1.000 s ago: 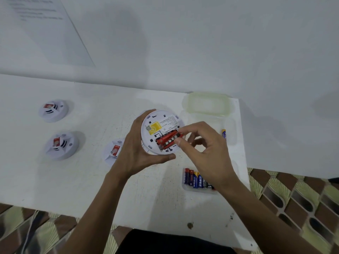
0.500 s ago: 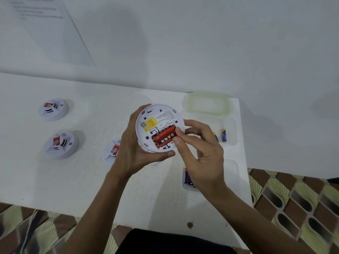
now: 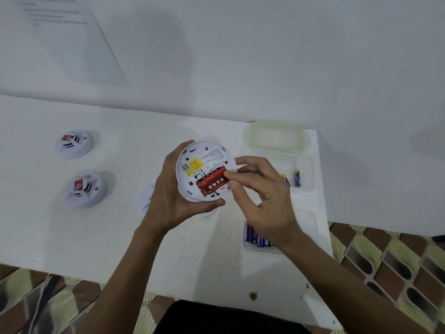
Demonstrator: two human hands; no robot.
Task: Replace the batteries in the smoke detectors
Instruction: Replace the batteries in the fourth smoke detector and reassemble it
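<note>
Detector: the smoke detector [image 3: 207, 165] is held above the bench [image 3: 96, 237], back side tilted up so that its open bay shows.
Cells: red batteries [image 3: 213, 183] lie in that bay.
Left grip [image 3: 173, 201]: curled round the detector's rim, probably to steady it.
Right grip [image 3: 262, 196]: thumb and index fingertip [image 3: 227, 174] pinch the red batteries' right end. I cannot tell whether it is seating or lifting them.
Spares: blue batteries [image 3: 257, 239] sit in a tray under the right wrist, likely kept there for easy reach.

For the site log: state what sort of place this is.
Likely an indoor work corner set up for this chore, perhaps in a home. A plain white table stands against a bare white wall, with patterned floor tiles below and smoke detectors laid out in a row.
</note>
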